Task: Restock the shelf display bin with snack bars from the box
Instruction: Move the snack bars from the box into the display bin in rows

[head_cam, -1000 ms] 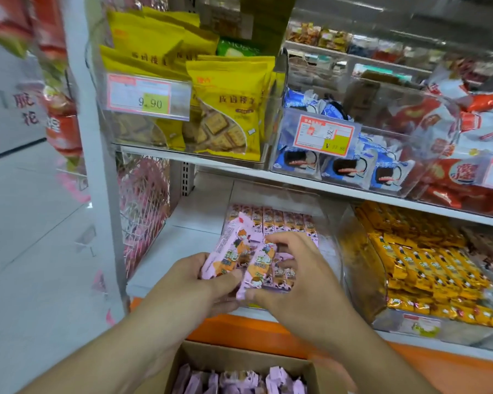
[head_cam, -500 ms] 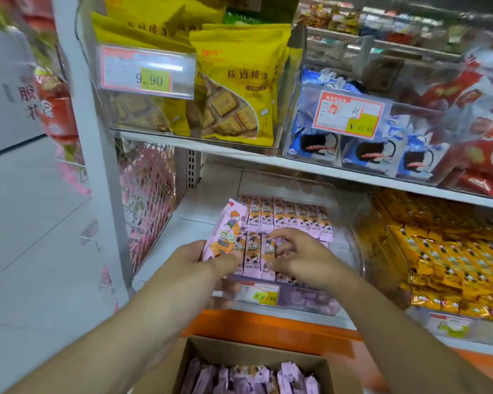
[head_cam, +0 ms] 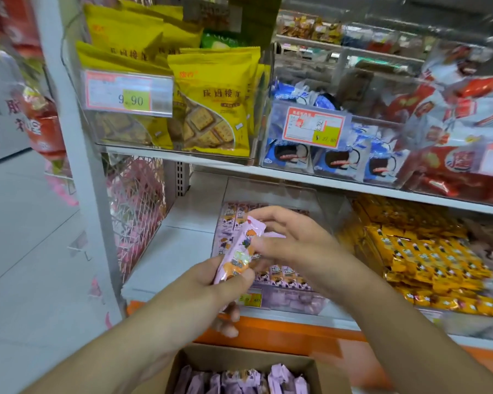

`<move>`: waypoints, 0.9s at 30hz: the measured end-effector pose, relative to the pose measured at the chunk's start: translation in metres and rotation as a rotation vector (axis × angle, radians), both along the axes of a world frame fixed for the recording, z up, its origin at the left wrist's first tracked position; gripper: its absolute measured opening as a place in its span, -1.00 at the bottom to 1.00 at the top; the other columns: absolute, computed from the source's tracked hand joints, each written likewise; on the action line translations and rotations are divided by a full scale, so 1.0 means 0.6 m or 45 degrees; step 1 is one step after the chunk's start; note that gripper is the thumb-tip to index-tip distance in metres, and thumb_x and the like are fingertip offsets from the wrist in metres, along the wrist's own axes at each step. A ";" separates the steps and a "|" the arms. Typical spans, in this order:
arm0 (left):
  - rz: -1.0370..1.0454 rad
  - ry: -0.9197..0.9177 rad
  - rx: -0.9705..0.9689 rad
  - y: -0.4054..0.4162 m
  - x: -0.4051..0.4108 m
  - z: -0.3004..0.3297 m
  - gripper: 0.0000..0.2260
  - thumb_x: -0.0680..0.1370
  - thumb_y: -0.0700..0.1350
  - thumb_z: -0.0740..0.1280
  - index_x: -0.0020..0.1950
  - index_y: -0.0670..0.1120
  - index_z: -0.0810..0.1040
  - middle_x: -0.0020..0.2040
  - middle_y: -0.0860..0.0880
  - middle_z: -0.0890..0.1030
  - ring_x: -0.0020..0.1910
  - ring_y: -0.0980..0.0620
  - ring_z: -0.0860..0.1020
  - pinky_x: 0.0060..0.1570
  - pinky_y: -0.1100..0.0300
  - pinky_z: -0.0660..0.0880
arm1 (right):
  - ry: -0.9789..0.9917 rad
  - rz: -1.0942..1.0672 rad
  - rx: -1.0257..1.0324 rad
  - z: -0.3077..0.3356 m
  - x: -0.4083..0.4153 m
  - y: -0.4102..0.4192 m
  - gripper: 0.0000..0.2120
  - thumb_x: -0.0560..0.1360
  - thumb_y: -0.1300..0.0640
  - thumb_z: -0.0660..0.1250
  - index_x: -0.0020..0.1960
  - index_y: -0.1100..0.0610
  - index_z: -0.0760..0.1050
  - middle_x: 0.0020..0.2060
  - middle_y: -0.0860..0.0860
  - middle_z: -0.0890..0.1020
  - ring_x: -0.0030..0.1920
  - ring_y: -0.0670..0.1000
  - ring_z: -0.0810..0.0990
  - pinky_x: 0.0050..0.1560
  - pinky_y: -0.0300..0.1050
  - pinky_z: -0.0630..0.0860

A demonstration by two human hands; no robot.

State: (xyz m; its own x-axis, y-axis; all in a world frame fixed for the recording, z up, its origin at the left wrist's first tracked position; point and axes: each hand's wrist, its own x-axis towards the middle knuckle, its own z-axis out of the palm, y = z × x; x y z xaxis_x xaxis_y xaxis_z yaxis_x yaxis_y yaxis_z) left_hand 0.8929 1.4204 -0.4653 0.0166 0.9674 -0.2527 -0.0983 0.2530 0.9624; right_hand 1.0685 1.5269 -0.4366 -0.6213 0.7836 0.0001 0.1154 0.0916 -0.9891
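My left hand (head_cam: 211, 282) grips a pink-wrapped snack bar (head_cam: 241, 251) by its lower end, tilted up to the right above the clear display bin (head_cam: 293, 304) on the lower shelf. My right hand (head_cam: 291, 245) meets the bar from the right, its fingers pinching the wrapper near the middle. Inside the bin lie rows of pink snack bars (head_cam: 228, 223), partly hidden behind my hands. Below, a brown cardboard box (head_cam: 182, 362) holds several more pink bars (head_cam: 234, 379).
A bin of yellow snack bars (head_cam: 427, 260) stands right of the display bin. The upper shelf carries yellow biscuit bags (head_cam: 211, 100), blue packs (head_cam: 339, 160) and red packs (head_cam: 453, 123). A white upright (head_cam: 77, 166) and pink wire rack (head_cam: 137, 206) stand left.
My right hand has lifted out of the bin and come to the bar held in my left hand. The left hand has risen slightly with the bar. The view has dropped a little.
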 end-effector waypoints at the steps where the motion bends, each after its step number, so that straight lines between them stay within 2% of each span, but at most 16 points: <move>1: -0.013 0.005 -0.005 -0.002 0.005 0.001 -0.76 0.54 0.08 0.44 0.19 0.09 0.67 -0.13 -0.02 0.59 -0.21 0.00 0.55 -0.12 0.02 0.65 | -0.040 -0.021 0.060 0.003 0.000 -0.007 -0.65 0.55 0.29 0.50 0.30 0.12 0.56 0.10 0.09 0.72 0.06 0.24 0.72 0.01 0.02 0.70; 4: 0.014 0.097 0.016 0.000 0.010 0.004 -0.79 0.55 0.11 0.46 0.11 0.06 0.68 -0.03 -0.13 0.66 -0.13 0.05 0.62 -0.08 0.08 0.64 | -0.037 -0.112 0.099 0.007 0.004 -0.017 -0.61 0.50 0.37 0.52 0.25 0.12 0.55 0.05 0.08 0.73 -0.09 0.22 0.72 -0.05 0.06 0.68; 7: 0.037 0.224 0.095 0.005 0.001 0.007 -0.69 0.42 0.15 0.51 0.05 -0.01 0.69 0.01 -0.21 0.65 -0.05 -0.04 0.67 0.03 0.07 0.53 | -0.070 -0.116 0.095 0.013 0.012 -0.028 -0.62 0.52 0.36 0.50 0.25 0.09 0.53 0.06 0.04 0.72 -0.09 0.09 0.71 -0.07 0.01 0.69; 9: 0.055 0.228 0.109 0.007 -0.002 0.007 -0.69 0.44 0.11 0.56 0.06 -0.04 0.70 0.03 -0.25 0.64 -0.04 -0.05 0.68 0.08 0.05 0.55 | -0.168 -0.133 0.171 0.012 0.017 -0.032 -0.54 0.51 0.26 0.55 0.30 -0.06 0.50 0.14 -0.10 0.66 -0.02 -0.03 0.72 0.04 0.05 0.71; 11: 0.103 0.201 0.096 0.014 -0.002 0.002 -0.75 0.49 0.06 0.56 0.04 -0.07 0.71 0.03 -0.26 0.65 -0.07 -0.02 0.66 0.01 0.09 0.52 | -0.311 -0.167 0.421 0.011 0.026 -0.034 -0.38 0.44 0.11 0.63 0.36 -0.26 0.43 0.27 -0.22 0.53 0.16 -0.11 0.65 0.16 0.00 0.66; 13: 0.151 0.119 0.071 0.022 0.001 -0.005 -0.72 0.47 0.06 0.58 0.02 -0.11 0.70 -0.01 -0.27 0.67 -0.11 -0.01 0.67 -0.05 0.11 0.52 | -0.419 -0.113 0.696 0.011 0.037 -0.035 -0.24 0.37 0.02 0.68 0.43 -0.28 0.37 0.40 -0.27 0.37 0.35 -0.17 0.49 0.24 -0.13 0.57; 15: 0.157 0.095 0.063 0.029 0.006 -0.008 -0.72 0.47 0.06 0.57 0.01 -0.11 0.69 -0.15 -0.13 0.65 -0.19 0.06 0.63 -0.09 0.15 0.51 | -0.510 -0.013 0.833 0.005 0.041 -0.038 -0.17 0.34 -0.05 0.69 0.49 -0.23 0.35 0.45 -0.31 0.28 0.43 -0.20 0.37 0.30 -0.25 0.47; 18: 0.154 0.135 0.073 0.035 0.018 -0.009 -0.77 0.48 0.05 0.53 -0.01 -0.08 0.70 -0.25 0.01 0.60 -0.25 0.12 0.60 -0.10 0.17 0.50 | -0.586 -0.034 0.876 -0.011 0.044 -0.036 -0.19 0.35 -0.12 0.67 0.48 -0.24 0.34 0.40 -0.38 0.30 0.34 -0.28 0.40 0.29 -0.29 0.43; 21: 0.177 0.172 0.089 0.044 0.024 -0.011 -0.68 0.45 0.08 0.52 0.11 -0.07 0.69 -0.08 -0.02 0.75 -0.07 0.04 0.72 0.07 0.09 0.63 | -0.607 -0.132 0.824 -0.020 0.052 -0.021 -0.25 0.35 -0.14 0.66 0.43 -0.30 0.36 0.31 -0.37 0.38 0.19 -0.21 0.52 0.15 -0.22 0.55; 23: 0.241 0.334 0.152 0.051 0.023 -0.013 -0.71 0.52 0.10 0.48 0.18 0.00 0.66 0.03 0.01 0.74 0.00 0.13 0.70 0.16 0.11 0.60 | -0.653 -0.208 0.749 -0.025 0.059 -0.003 -0.28 0.37 -0.12 0.64 0.41 -0.32 0.35 0.25 -0.33 0.41 0.14 -0.18 0.55 0.07 -0.22 0.56; 25: 0.342 0.723 0.265 0.055 0.010 -0.018 -0.73 0.59 0.08 0.40 0.28 0.11 0.58 0.20 0.14 0.62 0.12 0.22 0.60 0.20 0.18 0.50 | -0.745 -0.250 0.673 -0.038 0.064 0.020 -0.28 0.38 -0.09 0.65 0.41 -0.27 0.35 0.22 -0.26 0.43 0.15 -0.16 0.55 0.04 -0.21 0.50; 27: 0.341 1.049 0.360 0.057 -0.003 -0.025 -0.59 0.63 0.08 0.33 0.48 0.13 0.42 0.40 0.15 0.43 0.37 0.12 0.45 0.37 0.15 0.38 | -0.812 -0.247 0.579 -0.058 0.066 0.044 -0.31 0.39 -0.06 0.65 0.38 -0.20 0.36 0.21 -0.18 0.45 0.18 -0.13 0.53 0.05 -0.17 0.47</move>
